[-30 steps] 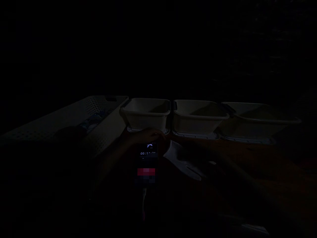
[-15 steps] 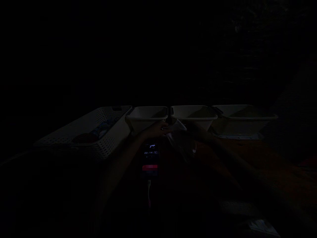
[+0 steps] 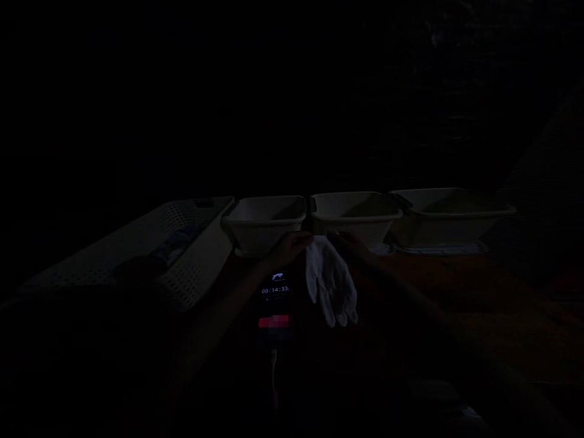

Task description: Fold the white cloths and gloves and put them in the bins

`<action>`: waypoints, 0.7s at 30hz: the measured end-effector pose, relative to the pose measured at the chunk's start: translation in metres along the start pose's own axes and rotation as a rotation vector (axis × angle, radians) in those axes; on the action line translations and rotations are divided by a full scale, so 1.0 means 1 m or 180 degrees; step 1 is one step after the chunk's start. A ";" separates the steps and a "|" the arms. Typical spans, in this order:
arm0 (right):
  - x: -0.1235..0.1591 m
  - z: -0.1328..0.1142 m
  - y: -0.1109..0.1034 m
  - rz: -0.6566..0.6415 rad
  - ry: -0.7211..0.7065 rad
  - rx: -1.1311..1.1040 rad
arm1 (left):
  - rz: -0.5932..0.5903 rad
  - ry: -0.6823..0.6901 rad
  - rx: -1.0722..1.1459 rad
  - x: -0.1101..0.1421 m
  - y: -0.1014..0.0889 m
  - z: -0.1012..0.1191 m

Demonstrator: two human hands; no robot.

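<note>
A pale work glove (image 3: pixel 329 280) hangs with its fingers pointing down, between my two hands. My left hand (image 3: pixel 295 243) is closed on the glove's cuff at its upper left corner. At the other side of the cuff is my right hand (image 3: pixel 349 244), its fingers pinched on the edge, though it is very dark there. A lit phone (image 3: pixel 275 304) showing a running timer lies below my left hand, with a cable (image 3: pixel 274 371) coming from its lower end.
A perforated basket (image 3: pixel 187 283) with dark and bluish items (image 3: pixel 171 246) inside stands at left. Three pale tubs, the left one (image 3: pixel 264 222), the middle one (image 3: pixel 356 217) and the right one (image 3: pixel 456 213), stand in a row behind my hands. A whitish item (image 3: pixel 469 412) lies at lower right.
The glove was bunched and blurred between my hands; now it hangs spread out with its fingers down. The view has shifted slightly.
</note>
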State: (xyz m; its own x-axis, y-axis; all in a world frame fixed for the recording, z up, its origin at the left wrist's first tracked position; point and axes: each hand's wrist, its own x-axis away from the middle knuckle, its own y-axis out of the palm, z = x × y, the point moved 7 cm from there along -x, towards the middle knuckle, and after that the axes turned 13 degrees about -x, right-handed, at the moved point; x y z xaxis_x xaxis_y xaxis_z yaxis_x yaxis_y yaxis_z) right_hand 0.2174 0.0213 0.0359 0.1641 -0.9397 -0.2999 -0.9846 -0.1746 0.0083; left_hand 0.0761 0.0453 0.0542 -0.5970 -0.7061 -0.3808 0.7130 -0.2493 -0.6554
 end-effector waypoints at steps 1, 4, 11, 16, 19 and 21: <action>0.001 0.005 0.001 -0.0017 0.0057 -0.0006 | 0.0021 -0.0031 -0.0078 0.003 0.001 -0.004; 0.007 0.004 0.006 -0.0071 -0.0094 0.0308 | 0.0146 -0.0095 -0.0409 0.010 -0.001 -0.013; 0.016 -0.018 0.013 -0.0047 -0.0670 0.1520 | 0.0428 0.0193 -0.0768 0.015 -0.017 -0.003; 0.020 -0.018 0.014 0.0049 -0.0729 0.1685 | 0.0473 0.0243 -0.0687 0.016 -0.014 0.000; 0.020 -0.017 0.014 0.0052 -0.0821 0.1639 | 0.0441 0.0181 -0.0718 0.017 -0.009 -0.003; 0.020 -0.015 0.014 0.0062 -0.0813 0.1616 | 0.0435 0.0170 -0.0777 0.017 -0.008 -0.004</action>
State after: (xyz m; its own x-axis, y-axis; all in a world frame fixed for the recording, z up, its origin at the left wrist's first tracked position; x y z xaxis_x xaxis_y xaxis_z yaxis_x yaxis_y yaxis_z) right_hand 0.2081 -0.0040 0.0441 0.1879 -0.8294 -0.5261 -0.9031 0.0646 -0.4245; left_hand 0.0585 0.0383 0.0507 -0.5247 -0.6846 -0.5060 0.6823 0.0172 -0.7309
